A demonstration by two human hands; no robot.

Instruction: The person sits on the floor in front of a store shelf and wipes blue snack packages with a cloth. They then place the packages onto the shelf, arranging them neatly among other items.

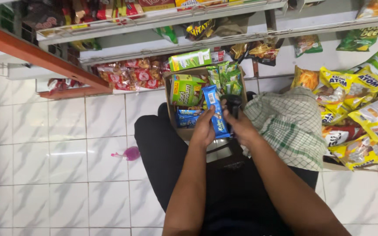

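Two tiers of white metal shelves (162,43) run across the top of the view, stocked with snack packets, above a floor of glossy white marbled tiles (57,153). A small pink spray bottle (129,154) lies on the tiles, well apart from the hands. To the right, a heap of yellow and green snack bags (364,109) rests beside a green-checked cloth (292,126). The person sits with dark trousers over the knees, a brown cardboard box (169,109) between them and the shelves, filled with green cartons and blue wrappers. The left hand (204,129) is curled narrowly around a blue wrapped snack bar (215,111), held upright just over the box. The right hand (241,126) is closed about a black handheld device (232,104), just beside the bar, its top pointing toward the box.
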